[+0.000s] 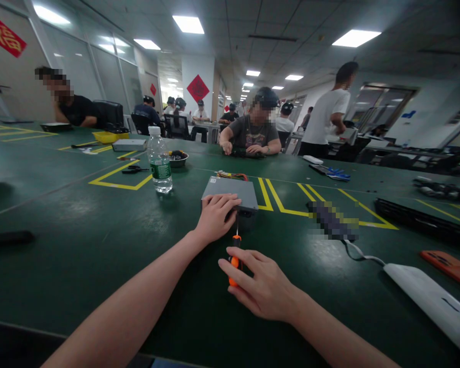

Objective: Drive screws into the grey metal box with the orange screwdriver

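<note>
A grey metal computer power supply unit point(230, 188) lies on the green table, with colored cables point(232, 176) at its far side. My left hand point(216, 217) holds it, fingers over the top and thumb down by the near edge. Closed around the handle of an orange-and-black screwdriver point(235, 273), my right hand point(264, 281) is just in front of the box. The shaft points away from me to the unit's near face. Its tip is hidden by the left thumb and the dark face, so contact with a screw cannot be seen.
Left of the unit stands a water bottle point(161, 163), with a metal bowl point(178, 158) behind it. A white device point(425, 296) with a cable and an orange phone point(450, 268) lie at right. Across the table sits a person point(253, 128) working with their hands.
</note>
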{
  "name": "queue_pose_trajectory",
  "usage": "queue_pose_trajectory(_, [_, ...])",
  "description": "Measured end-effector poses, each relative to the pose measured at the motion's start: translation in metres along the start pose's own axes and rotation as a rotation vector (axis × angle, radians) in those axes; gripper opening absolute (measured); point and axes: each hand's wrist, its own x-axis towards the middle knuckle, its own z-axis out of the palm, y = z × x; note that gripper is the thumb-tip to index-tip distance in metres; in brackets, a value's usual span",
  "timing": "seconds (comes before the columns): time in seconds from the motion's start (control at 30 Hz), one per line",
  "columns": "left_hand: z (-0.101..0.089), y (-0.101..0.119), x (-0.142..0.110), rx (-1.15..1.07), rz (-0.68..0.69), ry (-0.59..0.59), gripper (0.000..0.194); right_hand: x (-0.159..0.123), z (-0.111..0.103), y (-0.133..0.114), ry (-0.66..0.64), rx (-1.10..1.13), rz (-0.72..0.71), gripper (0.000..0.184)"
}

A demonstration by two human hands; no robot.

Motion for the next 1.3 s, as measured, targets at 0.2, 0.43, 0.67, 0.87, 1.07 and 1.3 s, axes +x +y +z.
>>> queue_pose_trajectory(0.2, [0.001, 0.000, 0.000, 0.004, -0.001, -0.003, 0.027, -0.003, 0.004, 0.002, 0.174, -0.016, 0.013, 0.025])
queue_pose_trajectory(0.43, [0.000, -0.001, 0.000, 0.004, 0.007, 0.001, 0.026, -0.007, 0.004, 0.001, 0.110, 0.000, 0.030, 0.032])
queue_pose_trajectory(0.67, [0.001, 0.000, 0.001, 0.007, 0.000, -0.005, 0.026, -0.001, -0.002, -0.001, 0.131, -0.153, -0.031, 0.023])
queue_pose_trajectory(0.87, [0.002, -0.001, 0.001, 0.003, -0.001, 0.000, 0.027, -0.003, 0.003, -0.006, 0.157, -0.236, 0.019, 0.013])
queue_pose_trajectory(1.07, [0.000, 0.001, 0.001, 0.001, 0.003, 0.000, 0.026, -0.003, 0.006, -0.018, 0.011, -0.362, 0.123, 0.015])
queue_pose_trajectory(1.3, [-0.001, 0.001, 0.000, 0.002, 0.005, -0.003, 0.028, 0.005, 0.007, -0.035, -0.155, -0.496, 0.276, 0.021])
